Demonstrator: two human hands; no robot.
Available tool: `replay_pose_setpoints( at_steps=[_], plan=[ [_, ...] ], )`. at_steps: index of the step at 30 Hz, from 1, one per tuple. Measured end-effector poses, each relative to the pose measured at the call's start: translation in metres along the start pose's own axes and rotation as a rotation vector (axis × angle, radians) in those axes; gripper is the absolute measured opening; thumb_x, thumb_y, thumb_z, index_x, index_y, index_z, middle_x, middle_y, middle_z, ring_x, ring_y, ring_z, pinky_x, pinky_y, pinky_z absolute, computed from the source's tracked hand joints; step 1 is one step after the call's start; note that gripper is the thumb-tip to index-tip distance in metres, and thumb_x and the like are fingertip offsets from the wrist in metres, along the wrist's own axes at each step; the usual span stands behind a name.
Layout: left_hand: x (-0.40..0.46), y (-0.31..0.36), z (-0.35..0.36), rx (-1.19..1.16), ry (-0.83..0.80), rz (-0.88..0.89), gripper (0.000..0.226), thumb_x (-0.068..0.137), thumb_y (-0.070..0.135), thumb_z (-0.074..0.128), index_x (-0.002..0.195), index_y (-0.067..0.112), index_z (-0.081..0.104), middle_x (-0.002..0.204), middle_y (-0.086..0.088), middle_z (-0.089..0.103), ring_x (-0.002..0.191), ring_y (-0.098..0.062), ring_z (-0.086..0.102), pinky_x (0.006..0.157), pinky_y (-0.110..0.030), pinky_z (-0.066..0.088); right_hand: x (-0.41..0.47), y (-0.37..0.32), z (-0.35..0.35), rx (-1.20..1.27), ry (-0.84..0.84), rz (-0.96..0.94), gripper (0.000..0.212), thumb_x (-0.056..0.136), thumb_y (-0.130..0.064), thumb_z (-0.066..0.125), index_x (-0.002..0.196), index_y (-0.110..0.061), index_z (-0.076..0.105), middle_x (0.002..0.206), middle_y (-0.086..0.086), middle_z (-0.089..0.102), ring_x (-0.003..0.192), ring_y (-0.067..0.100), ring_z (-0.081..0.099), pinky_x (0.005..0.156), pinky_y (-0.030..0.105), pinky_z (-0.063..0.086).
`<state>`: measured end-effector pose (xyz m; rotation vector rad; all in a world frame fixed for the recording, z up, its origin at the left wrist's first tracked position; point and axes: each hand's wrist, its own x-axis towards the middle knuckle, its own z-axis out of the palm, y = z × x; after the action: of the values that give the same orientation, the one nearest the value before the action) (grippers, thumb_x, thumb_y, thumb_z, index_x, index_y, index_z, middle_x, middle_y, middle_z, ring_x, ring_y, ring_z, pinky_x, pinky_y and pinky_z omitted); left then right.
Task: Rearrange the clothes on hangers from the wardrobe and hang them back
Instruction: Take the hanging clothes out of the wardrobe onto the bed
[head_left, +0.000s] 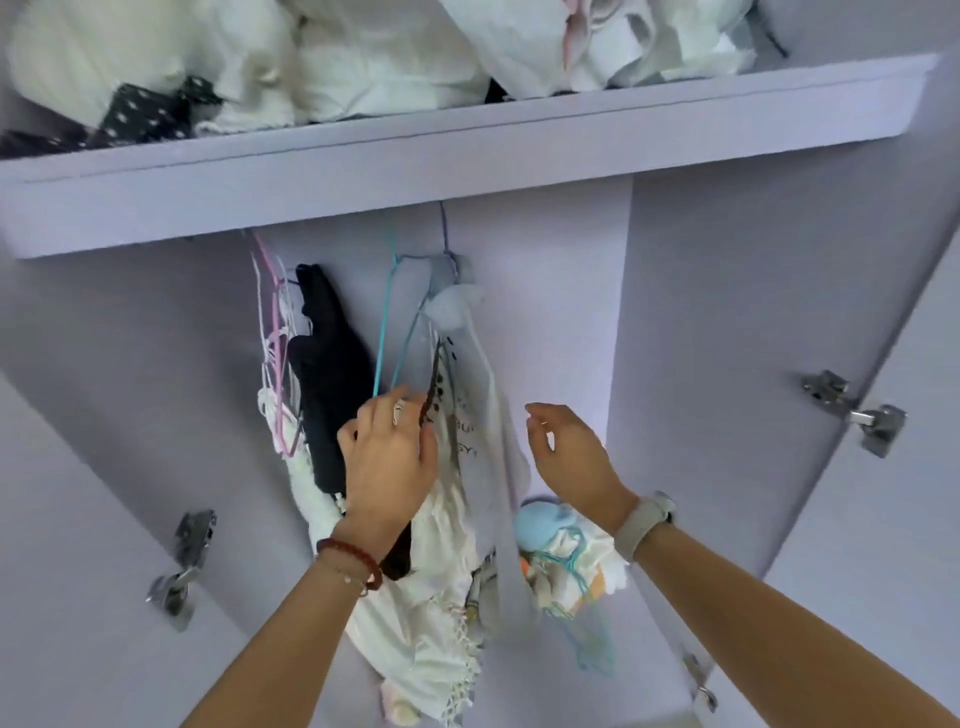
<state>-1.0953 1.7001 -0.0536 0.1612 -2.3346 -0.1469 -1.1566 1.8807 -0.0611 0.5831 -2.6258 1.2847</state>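
A: Any writing? Only on the pale grey garment (480, 415) hanging at frame centre. Dark printed letters run down its fold, too creased and blurred to read. No brand or label made out.

B: Hands?

A: Left hand (387, 462), centre frame, red bead bracelet at the wrist. Its fingers (410, 402) are curled in among the hanging clothes at the lower end of a teal hanger (384, 332); what exactly they pinch is hidden by the hand itself. Right hand (569, 452), just right of the grey garment, fingers loosely curved, holding nothing, not touching cloth. Watch band on that wrist.

B: Other clothes?

A: Black garment (327, 374) left of the teal hanger, pink and white hangers (275, 332) bunched further left. White fringed cloth (431, 639) heaped lower centre, cut off by the bottom edge. Blue soft item (540, 525) and loose teal hangers lower right, tangled.

B: The rail?

A: Hidden behind the lilac shelf (467, 156). White bundles (363, 57) above, cropped at top.
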Motion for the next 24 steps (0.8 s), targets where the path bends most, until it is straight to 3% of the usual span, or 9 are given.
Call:
replay_pose_setpoints(
  at_steps=[2, 5, 8, 10, 15, 18, 24],
  plan=[
    [0.019, -0.013, 0.005, 0.045, -0.005, -0.049, 0.036, 0.081, 0.019, 0.053, 0.113, 0.007, 0.061, 0.112, -0.014, 0.061, 0.103, -0.025, 0.047, 0.075, -0.046, 0.046, 0.036, -0.015, 0.013, -0.017, -0.002, -0.042, 0.037, 0.096, -0.023, 0.043, 0.129, -0.008, 0.047, 0.123, 0.011, 0.053, 0.115, 0.026, 0.049, 0.092, 0.034, 0.041],
    [0.048, -0.022, 0.014, 0.06, -0.14, -0.137, 0.048, 0.079, 0.009, 0.066, 0.125, 0.001, 0.053, 0.118, -0.02, 0.057, 0.1, -0.04, 0.056, 0.073, -0.048, 0.048, 0.083, -0.028, 0.026, -0.135, 0.014, -0.08, 0.045, 0.096, -0.03, 0.041, 0.135, -0.009, 0.037, 0.129, 0.012, 0.044, 0.12, 0.028, 0.04, 0.09, 0.038, 0.042],
    [0.073, -0.021, 0.026, 0.084, -0.25, -0.221, 0.052, 0.094, 0.02, 0.046, 0.142, 0.005, 0.032, 0.131, -0.013, 0.044, 0.108, -0.032, 0.05, 0.079, -0.042, 0.046, 0.117, -0.031, 0.034, -0.245, -0.03, -0.101, 0.045, 0.097, -0.029, 0.037, 0.137, -0.01, 0.032, 0.128, 0.012, 0.042, 0.116, 0.029, 0.043, 0.081, 0.038, 0.044],
    [0.082, -0.02, 0.034, 0.09, -0.253, -0.277, 0.049, 0.098, 0.023, 0.037, 0.144, 0.01, 0.026, 0.13, -0.007, 0.039, 0.101, -0.025, 0.053, 0.071, -0.032, 0.045, 0.135, -0.029, 0.036, -0.272, -0.066, -0.119, 0.042, 0.098, -0.025, 0.034, 0.137, -0.01, 0.031, 0.126, 0.013, 0.044, 0.109, 0.032, 0.05, 0.077, 0.038, 0.045],
    [0.084, -0.021, 0.047, -0.016, -0.162, -0.332, 0.045, 0.094, 0.009, 0.042, 0.139, 0.006, 0.037, 0.122, -0.008, 0.041, 0.072, -0.019, 0.046, 0.057, -0.029, 0.045, 0.165, -0.024, 0.034, -0.304, -0.122, -0.158, 0.035, 0.098, -0.026, 0.033, 0.125, -0.004, 0.04, 0.114, 0.016, 0.058, 0.1, 0.036, 0.057, 0.071, 0.036, 0.042],
    [0.082, -0.026, 0.052, -0.077, -0.114, -0.329, 0.045, 0.091, 0.003, 0.046, 0.136, 0.003, 0.042, 0.119, -0.01, 0.044, 0.066, -0.016, 0.041, 0.051, -0.027, 0.042, 0.174, -0.029, 0.031, -0.285, -0.136, -0.146, 0.035, 0.099, -0.027, 0.031, 0.119, 0.0, 0.042, 0.106, 0.02, 0.061, 0.097, 0.036, 0.057, 0.066, 0.032, 0.036],
    [0.08, -0.029, 0.06, -0.141, -0.038, -0.318, 0.042, 0.088, -0.002, 0.051, 0.13, 0.0, 0.049, 0.113, -0.013, 0.049, 0.059, -0.016, 0.043, 0.047, -0.026, 0.04, 0.178, -0.023, 0.023, -0.072, 0.028, -0.109, 0.035, 0.099, -0.024, 0.032, 0.118, 0.003, 0.045, 0.099, 0.023, 0.062, 0.092, 0.039, 0.057, 0.067, 0.034, 0.038]
  ],
)
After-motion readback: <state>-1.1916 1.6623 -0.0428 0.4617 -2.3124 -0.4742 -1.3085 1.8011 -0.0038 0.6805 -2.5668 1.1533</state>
